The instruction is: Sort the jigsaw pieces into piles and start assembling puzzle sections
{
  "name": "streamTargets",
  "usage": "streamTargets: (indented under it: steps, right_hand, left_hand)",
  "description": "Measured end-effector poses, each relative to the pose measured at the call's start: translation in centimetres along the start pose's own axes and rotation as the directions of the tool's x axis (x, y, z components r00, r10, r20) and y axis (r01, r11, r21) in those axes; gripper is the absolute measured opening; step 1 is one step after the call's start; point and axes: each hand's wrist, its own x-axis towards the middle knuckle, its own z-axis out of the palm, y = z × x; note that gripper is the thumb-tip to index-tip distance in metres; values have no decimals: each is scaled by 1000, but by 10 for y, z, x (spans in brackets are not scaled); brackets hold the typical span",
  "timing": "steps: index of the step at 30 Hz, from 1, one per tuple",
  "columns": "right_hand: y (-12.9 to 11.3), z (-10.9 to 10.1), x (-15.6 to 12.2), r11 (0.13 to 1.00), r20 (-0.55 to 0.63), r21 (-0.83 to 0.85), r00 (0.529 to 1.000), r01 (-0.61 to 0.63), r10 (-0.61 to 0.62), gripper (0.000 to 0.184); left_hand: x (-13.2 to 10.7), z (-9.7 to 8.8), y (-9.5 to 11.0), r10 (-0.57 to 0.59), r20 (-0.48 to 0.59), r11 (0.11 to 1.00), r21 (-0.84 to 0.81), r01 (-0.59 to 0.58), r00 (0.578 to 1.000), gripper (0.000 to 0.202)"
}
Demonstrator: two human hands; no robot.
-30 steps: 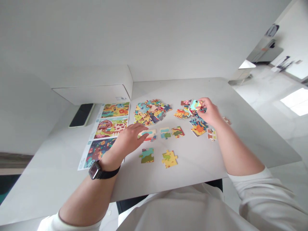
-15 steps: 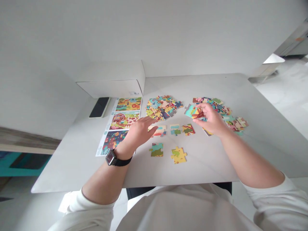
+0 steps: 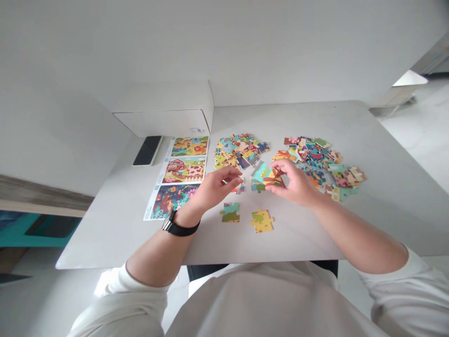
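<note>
My right hand (image 3: 293, 182) is closed on a puzzle piece (image 3: 262, 172) with teal, yellow and brown-red on it, holding it tilted over the middle of the table. It partly covers other pieces lying below. My left hand (image 3: 220, 187) hovers to the left, thumb and fingers apart with nothing between them. Beneath its fingertips a red-and-teal piece (image 3: 240, 189) shows in part. Nearer to me lie a teal-and-green piece (image 3: 230, 213) and a yellow piece (image 3: 262, 221) with a green animal, apart from each other.
Two heaps of loose puzzle pieces lie farther back, a left heap (image 3: 238, 147) and a wider right heap (image 3: 315, 159). A sheet with three pictures (image 3: 184, 169) lies left, beside a phone (image 3: 148, 150). Behind stands a white box (image 3: 161, 122) against the wall.
My right hand has brought the puzzle piece left and slightly nearer, away from the right heap. My left hand has shifted a little right, its fingers more curled. The view has tilted slightly.
</note>
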Motion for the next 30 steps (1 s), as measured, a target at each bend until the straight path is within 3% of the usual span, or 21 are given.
streamTargets:
  steps: [4,8,17,23,26,30]
  right_hand:
    - [-9,12,-2,1000,60,25,998,15,-16,49]
    - [-14,21,-4,1000,83,5,996,12,-13,49]
    - [-7,22,-4,987,130,-25,979,160,-156,26]
    - [-5,23,-4,984,117,-23,978,178,-175,21]
    - [-5,24,-5,988,96,6,983,156,-156,30]
    - [-3,25,-6,987,105,54,982,152,-157,59]
  left_hand:
    - [0,11,0,-28,93,964,-261,52,995,41]
    - [0,15,0,-84,83,920,-376,109,993,36]
    - [2,5,1,-112,33,921,-372,116,993,27]
    - [3,5,-3,-107,46,928,-353,117,993,29]
    - [4,6,-4,-108,49,929,-351,119,993,30]
    - [4,6,-7,-106,50,933,-341,117,993,33]
